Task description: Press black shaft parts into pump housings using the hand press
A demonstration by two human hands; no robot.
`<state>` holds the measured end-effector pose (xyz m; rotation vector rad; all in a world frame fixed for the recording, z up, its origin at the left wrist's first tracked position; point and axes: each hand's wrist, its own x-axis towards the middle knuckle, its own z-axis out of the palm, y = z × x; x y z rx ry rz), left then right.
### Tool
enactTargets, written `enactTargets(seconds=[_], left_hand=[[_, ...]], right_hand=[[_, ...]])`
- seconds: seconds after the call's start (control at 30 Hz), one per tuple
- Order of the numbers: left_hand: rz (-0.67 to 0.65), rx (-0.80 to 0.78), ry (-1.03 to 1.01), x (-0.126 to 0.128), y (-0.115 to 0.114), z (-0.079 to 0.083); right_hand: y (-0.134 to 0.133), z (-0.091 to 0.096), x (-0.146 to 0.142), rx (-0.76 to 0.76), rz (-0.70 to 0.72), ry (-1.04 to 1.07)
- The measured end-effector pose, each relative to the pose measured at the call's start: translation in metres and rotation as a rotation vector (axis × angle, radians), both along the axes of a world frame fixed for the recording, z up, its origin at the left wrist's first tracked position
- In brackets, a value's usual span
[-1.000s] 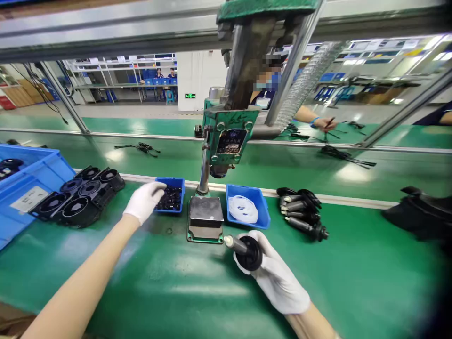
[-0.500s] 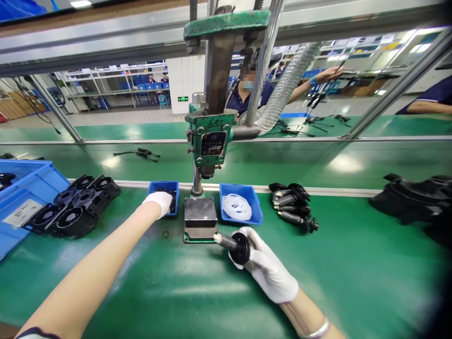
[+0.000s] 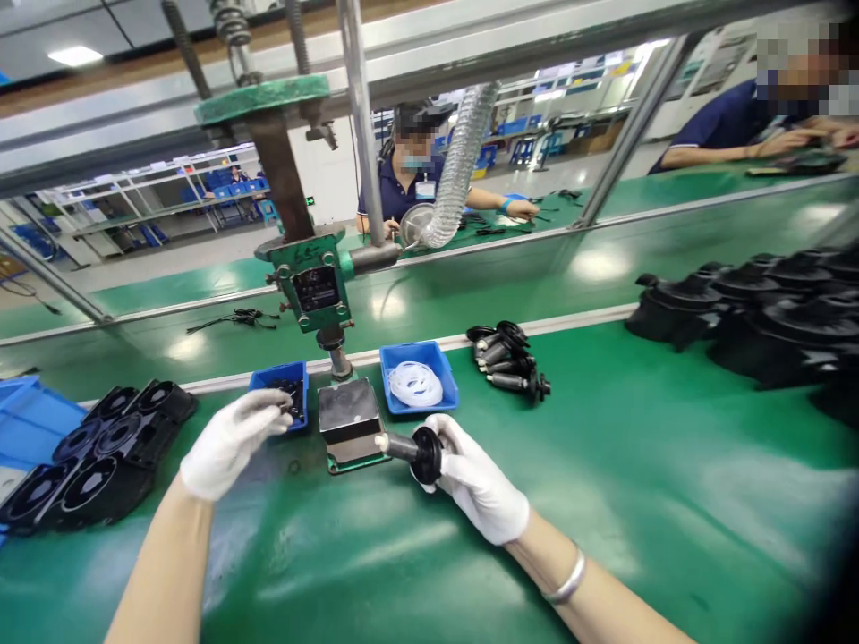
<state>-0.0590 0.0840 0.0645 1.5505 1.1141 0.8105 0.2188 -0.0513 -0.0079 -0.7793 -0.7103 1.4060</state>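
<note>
My gloved right hand [image 3: 473, 478] grips a black round-flanged part [image 3: 426, 456] by its far side. A dark grey shaft with a pale tip points left from the flange, near the metal block [image 3: 349, 413] at the base of the hand press [image 3: 315, 282]. My gloved left hand [image 3: 232, 440] is at the near edge of a small blue bin [image 3: 305, 394] of small black pieces. Its thumb and fingertips are closed together; a small dark bit seems to show there, too small to name.
A blue bin [image 3: 451, 394] with white plastic rings stands right of the press. Beyond it lie several similar shafted parts [image 3: 506, 358]. Black housings stand left [image 3: 111, 456] and right [image 3: 792, 313]. Across the frame a person [image 3: 409, 179] handles cables; another person [image 3: 738, 125] works at right.
My left hand has come up and back out of the bin of black pieces, fingertips together. My right hand still holds the flanged part. The view has turned right and tilted.
</note>
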Motion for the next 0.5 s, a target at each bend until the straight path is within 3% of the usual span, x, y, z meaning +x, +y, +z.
enactTargets(seconds=[0.03,0.1,0.23,0.37,0.5], left_hand=[[0.03,-0.088,-0.208,0.004,-0.015,-0.005],[-0.004,-0.29,-0.424,0.02,-0.044,-0.018],[-0.117,-0.623,-0.583,0.074,-0.086,-0.046],[-0.158,-0.76,-0.626,0.126,-0.108,-0.064],[-0.152,-0.78,-0.675,0.163,-0.125,-0.078]], right_hand=[[0.001,-0.001,0.0,0.017,-0.044,0.006],[0.002,-0.002,-0.001,0.058,-0.158,-0.002],[0.004,-0.003,-0.004,0.148,-0.456,-0.247],[0.002,-0.002,-0.008,0.193,-0.746,-0.606],[-0.001,-0.002,-0.011,0.151,-0.866,-0.743]])
